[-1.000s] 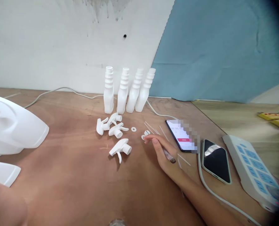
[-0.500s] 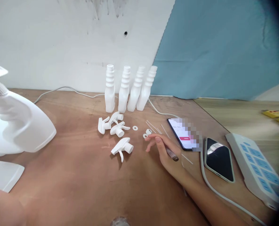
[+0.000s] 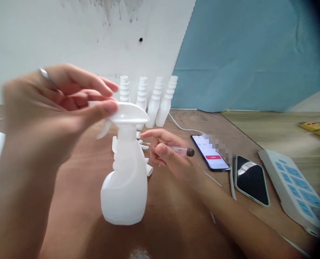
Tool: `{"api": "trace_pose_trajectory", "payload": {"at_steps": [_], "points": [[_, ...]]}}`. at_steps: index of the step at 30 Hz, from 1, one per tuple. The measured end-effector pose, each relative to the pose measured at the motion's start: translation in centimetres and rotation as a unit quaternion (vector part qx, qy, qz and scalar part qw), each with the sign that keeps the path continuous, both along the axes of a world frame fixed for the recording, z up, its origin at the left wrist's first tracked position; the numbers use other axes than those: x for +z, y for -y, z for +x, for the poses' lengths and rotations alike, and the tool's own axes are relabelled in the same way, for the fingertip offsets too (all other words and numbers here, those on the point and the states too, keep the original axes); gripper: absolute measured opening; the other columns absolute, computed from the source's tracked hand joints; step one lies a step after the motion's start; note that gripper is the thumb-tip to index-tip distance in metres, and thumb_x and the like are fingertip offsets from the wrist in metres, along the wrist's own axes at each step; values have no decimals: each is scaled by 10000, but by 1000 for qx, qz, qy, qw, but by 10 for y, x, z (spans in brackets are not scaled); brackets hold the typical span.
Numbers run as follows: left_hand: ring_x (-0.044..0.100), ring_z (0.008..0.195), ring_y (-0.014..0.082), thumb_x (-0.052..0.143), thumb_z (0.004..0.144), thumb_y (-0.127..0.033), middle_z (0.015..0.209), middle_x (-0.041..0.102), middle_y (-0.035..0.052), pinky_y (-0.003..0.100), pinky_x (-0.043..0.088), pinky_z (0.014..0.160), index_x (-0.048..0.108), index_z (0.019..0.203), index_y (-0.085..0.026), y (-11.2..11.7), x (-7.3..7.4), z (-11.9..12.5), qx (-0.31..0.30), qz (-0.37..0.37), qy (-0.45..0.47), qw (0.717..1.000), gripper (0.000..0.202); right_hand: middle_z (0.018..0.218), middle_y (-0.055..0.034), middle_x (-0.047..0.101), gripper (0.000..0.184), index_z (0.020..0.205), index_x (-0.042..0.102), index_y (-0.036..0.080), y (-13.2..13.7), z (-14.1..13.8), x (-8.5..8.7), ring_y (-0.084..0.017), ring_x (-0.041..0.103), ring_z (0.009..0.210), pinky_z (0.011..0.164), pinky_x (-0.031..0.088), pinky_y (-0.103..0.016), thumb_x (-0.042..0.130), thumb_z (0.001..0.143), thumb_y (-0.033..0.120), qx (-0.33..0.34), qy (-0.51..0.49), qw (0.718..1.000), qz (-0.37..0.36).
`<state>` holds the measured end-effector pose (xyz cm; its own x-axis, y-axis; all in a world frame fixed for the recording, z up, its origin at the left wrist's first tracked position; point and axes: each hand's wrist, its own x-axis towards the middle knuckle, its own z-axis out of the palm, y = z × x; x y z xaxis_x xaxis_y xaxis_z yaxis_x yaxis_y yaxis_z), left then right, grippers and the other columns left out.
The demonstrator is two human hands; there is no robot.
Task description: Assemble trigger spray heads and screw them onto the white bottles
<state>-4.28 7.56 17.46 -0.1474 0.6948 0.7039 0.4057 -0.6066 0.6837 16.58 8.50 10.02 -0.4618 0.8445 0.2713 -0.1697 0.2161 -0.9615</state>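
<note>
In the middle of the head view stands a white spray bottle (image 3: 126, 183) with its trigger head fitted, upright. My left hand (image 3: 65, 100) pinches the back of that head between thumb and fingers; whether the bottle's base touches the table I cannot tell. My right hand (image 3: 170, 151) is just behind and right of the bottle, index finger stretched left toward loose white trigger heads (image 3: 149, 169), which the bottle partly hides. A clear, pen-like tube with a dark end (image 3: 190, 152) is tucked in its curled fingers.
Several open white bottles (image 3: 165, 104) stand in a row by the wall. On the right lie a lit phone (image 3: 212, 153), a dark phone (image 3: 251, 181), a power strip (image 3: 293, 190) and a white cable (image 3: 185, 129). Thin white tubes (image 3: 212, 178) lie near my right forearm.
My left hand has come up into view from the left, bringing the spray bottle to the middle. My right hand has moved left and slightly up, still with the clear tube.
</note>
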Motion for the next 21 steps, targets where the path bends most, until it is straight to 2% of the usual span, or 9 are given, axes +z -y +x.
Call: {"api": "trace_pose_trajectory", "payload": {"at_steps": [2,4,6,10,12,15,18,21], "points": [[687,779,161,790,706,-73,830,716,26,290,599,676,682,759,-136,4,-4,17,-37,-13,15,999,136,665,26,522,453,1004,640,198,0,-7,11,-99,484,552,485,413,-229,718,754,568,-5,14,1000,-5],[692,801,156,781,722,-93,860,710,14,275,603,687,667,756,-163,7,-8,30,-67,-46,26,996,138,701,11,579,425,912,631,189,3,-10,18,-121,557,608,531,473,-241,766,712,538,-17,31,999,-18],[692,865,167,785,738,-183,979,695,18,267,599,705,661,870,-190,7,-13,36,-92,-89,26,991,181,733,2,616,367,865,628,182,4,-7,21,-137,602,649,554,501,-245,779,721,483,-36,41,998,-23],[677,968,206,760,760,-336,1223,611,58,246,585,680,554,1212,-250,-1,-28,31,-160,-190,13,968,505,708,7,606,299,853,638,180,-3,10,20,-113,575,573,456,456,-213,760,759,437,-132,24,991,-19],[670,988,231,789,715,-331,1203,620,61,234,574,654,557,1232,-258,-5,-37,27,-205,-261,-30,943,571,652,23,563,279,797,626,178,-12,19,22,-82,509,503,388,384,-188,768,757,415,-195,-20,980,-4],[689,899,250,830,635,-306,1052,678,45,222,542,575,657,1111,-244,-11,-46,22,-279,-364,-108,882,510,570,42,464,307,672,578,170,-22,27,26,-55,415,459,351,305,-176,784,750,384,-244,-70,967,28],[700,804,249,821,629,-326,921,705,17,222,507,519,712,989,-243,-15,-46,19,-325,-420,-145,835,385,577,32,465,334,642,567,170,-27,32,27,-65,431,474,372,339,-189,777,753,405,-234,-39,970,46],[698,804,242,828,608,-317,875,710,-6,223,511,555,731,907,-247,-19,-41,13,-355,-444,-159,807,323,665,7,561,309,742,639,177,-26,36,26,-103,537,547,445,441,-222,769,745,457,-183,-8,981,68]]}}
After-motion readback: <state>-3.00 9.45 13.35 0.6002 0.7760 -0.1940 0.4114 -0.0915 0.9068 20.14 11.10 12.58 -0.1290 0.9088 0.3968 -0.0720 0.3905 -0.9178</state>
